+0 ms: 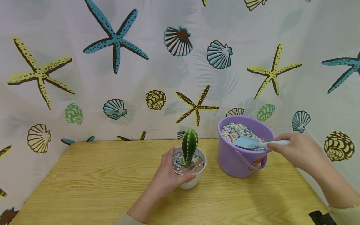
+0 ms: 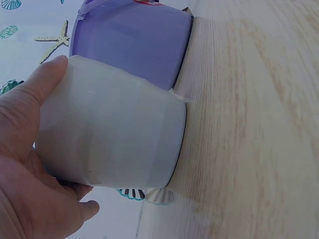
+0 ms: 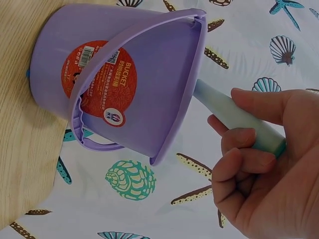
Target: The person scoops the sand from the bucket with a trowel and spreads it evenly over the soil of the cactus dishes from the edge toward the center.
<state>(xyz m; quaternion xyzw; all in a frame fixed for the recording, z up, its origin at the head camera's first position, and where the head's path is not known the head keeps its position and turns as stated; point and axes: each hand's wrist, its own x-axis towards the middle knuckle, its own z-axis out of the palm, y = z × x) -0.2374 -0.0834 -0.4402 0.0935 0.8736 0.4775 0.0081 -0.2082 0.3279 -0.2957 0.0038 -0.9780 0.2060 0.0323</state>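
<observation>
A green cactus (image 1: pixel 189 146) stands upright in a white pot (image 1: pixel 194 181), whose brown soil is partly covered with colourful small beads (image 1: pixel 179 159). My left hand (image 1: pixel 168 175) grips the pot by its rim and side, thumb in front, fingers at the left. To its right stands a purple bucket (image 1: pixel 233 162) holding many multicoloured beads (image 1: pixel 236 129). With my right hand (image 1: pixel 299 150) I hold the pale blue handle (image 3: pixel 234 112) of a small shovel (image 1: pixel 247 142). Its blade lies at the beads' surface inside the bucket rim; the bucket wall hides it in the right wrist view.
Everything stands on a light wooden table (image 1: pixel 92 175). A white curtain (image 1: pixel 157 72) printed with starfish and shells hangs behind it and along its sides. The bucket's purple handle (image 3: pixel 94 74) hangs down over a red label (image 3: pixel 122 82). A black object (image 1: pixel 320 217) lies near the right sleeve.
</observation>
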